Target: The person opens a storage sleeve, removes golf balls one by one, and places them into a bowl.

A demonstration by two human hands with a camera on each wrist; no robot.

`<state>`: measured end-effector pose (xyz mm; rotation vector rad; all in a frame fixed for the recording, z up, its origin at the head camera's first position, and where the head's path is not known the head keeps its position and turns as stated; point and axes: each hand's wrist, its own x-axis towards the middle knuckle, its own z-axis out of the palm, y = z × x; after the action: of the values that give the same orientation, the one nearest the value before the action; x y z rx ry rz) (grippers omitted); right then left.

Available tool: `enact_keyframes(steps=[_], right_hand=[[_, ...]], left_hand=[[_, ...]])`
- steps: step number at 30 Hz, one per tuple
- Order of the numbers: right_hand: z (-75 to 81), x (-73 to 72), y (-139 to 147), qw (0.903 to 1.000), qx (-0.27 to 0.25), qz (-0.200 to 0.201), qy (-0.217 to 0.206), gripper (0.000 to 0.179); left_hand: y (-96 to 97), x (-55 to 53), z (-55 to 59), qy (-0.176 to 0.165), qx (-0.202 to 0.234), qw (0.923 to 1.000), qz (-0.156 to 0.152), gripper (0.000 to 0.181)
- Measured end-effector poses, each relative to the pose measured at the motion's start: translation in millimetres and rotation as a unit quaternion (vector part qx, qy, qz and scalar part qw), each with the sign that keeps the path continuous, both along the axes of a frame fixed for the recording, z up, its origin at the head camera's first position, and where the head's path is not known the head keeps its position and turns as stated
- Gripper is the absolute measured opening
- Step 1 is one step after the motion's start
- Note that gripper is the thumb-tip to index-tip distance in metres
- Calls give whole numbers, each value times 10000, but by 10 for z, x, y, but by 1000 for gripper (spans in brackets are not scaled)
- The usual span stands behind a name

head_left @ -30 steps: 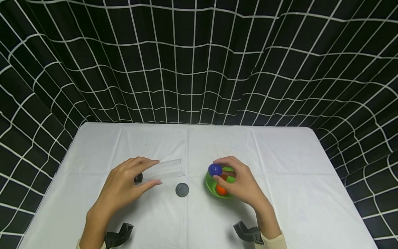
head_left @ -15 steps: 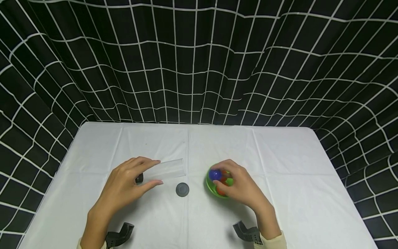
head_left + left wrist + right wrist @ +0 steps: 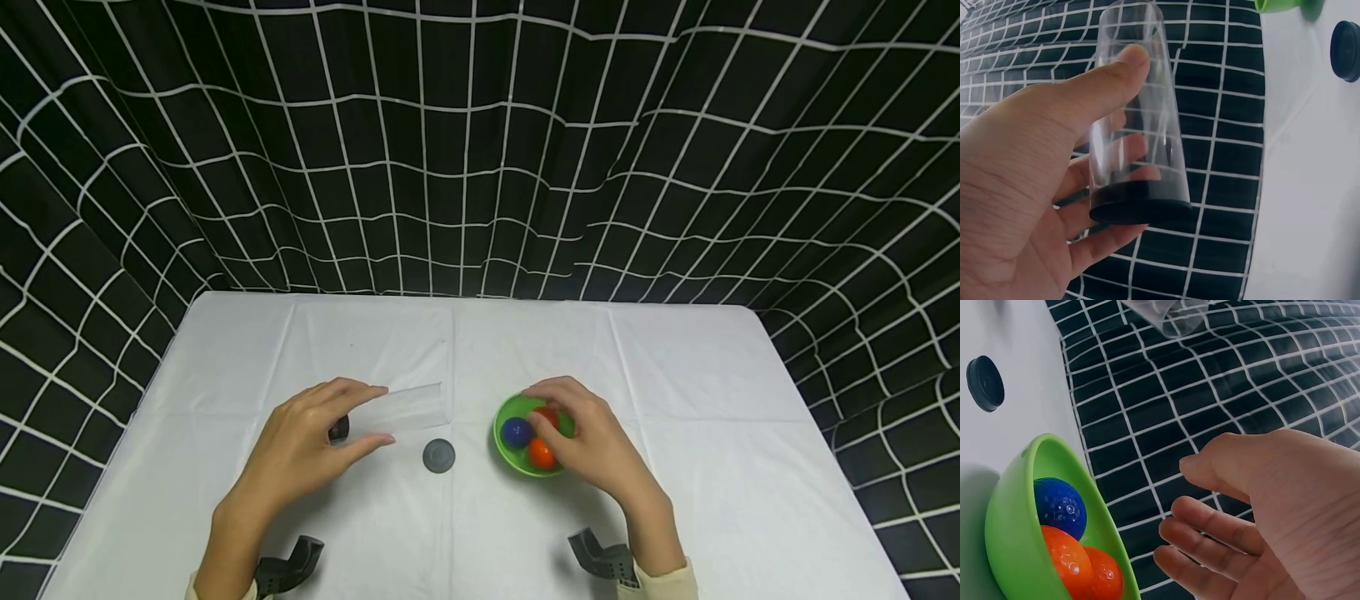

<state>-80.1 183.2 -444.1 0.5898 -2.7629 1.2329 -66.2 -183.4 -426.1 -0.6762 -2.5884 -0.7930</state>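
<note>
My left hand (image 3: 311, 425) grips a clear plastic tube (image 3: 1141, 125), thumb on one side and fingers round the other. A black cap (image 3: 1141, 203) closes the tube's near end; in the head view the tube lies sideways, its other end pointing right. Over the green bowl (image 3: 504, 454) hovers my right hand (image 3: 588, 437), its fingers loosely bent and holding nothing. Inside the bowl are a blue ball (image 3: 1060, 507) and two orange balls, one orange ball (image 3: 542, 453) nearer the front and the other orange ball (image 3: 547, 417) partly behind my thumb.
Between the tube and the bowl, a loose dark cap (image 3: 438, 456) lies flat on the white-covered table (image 3: 375, 533). A black curtain (image 3: 465, 167) with a white grid hangs behind the table and along both sides.
My right hand has lowered the blue ball into the green bowl and let it go, then lifted slightly back to the right. My left hand keeps its hold on the tube.
</note>
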Motion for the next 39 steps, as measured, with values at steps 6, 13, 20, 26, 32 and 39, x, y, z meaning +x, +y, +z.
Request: enact_keyframes(steps=[6, 13, 20, 26, 32, 39], right_hand=[[-4, -4, 29, 9998, -170, 5, -79, 51], [-35, -24, 49, 9990, -446, 21, -74, 56], [-59, -40, 56, 9991, -422, -55, -60, 52], [-76, -45, 76, 9992, -376, -111, -43, 51], [-66, -14, 147, 9992, -326, -219, 85, 51], [-58, -41, 151, 9992, -321, -158, 187, 43]], left_hand=[[15, -6, -13, -46, 24, 9999, 121, 49], [8, -6, -46, -92, -30, 9998, 188, 51], [-12, -27, -72, -677, 220, 9974, 126, 62], [-26, -60, -99, -1323, 325, 9907, 18, 57], [10, -69, -138, -1982, 697, 9777, 17, 51], [12, -76, -153, -2192, 747, 9728, 104, 52]])
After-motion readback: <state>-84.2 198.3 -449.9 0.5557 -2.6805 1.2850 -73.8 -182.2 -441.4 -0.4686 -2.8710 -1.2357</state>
